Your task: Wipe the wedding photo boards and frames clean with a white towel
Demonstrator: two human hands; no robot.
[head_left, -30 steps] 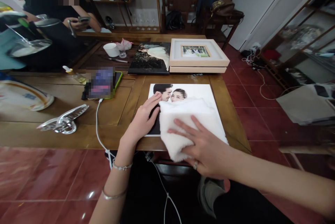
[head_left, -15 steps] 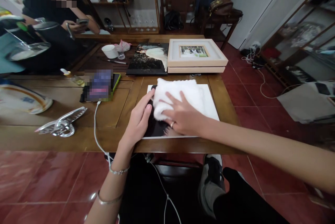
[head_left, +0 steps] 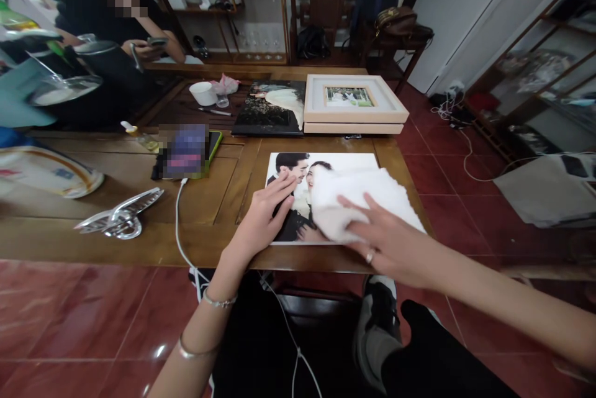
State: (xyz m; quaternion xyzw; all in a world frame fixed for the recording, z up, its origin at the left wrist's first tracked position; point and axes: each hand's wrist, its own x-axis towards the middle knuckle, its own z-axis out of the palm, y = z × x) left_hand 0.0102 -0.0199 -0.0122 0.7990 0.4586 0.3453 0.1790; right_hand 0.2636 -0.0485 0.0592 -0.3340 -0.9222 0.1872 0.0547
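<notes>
Under the right hand [head_left: 391, 244], fingers spread, the white cloth [head_left: 372, 185] has slid toward three o'clock, leaving that side of the photo print [head_left: 305, 217], at twelve o'clock, covered; the left hand [head_left: 261, 218], fingers nearly together, rests at its nine o'clock.

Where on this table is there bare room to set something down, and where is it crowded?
The table shows bare wood between the white cable and the left hand. It is crowded at the back, where the dark print sits beside the stacked frames, and at the portrait print, partly covered by that hand and the white cloth.
</notes>
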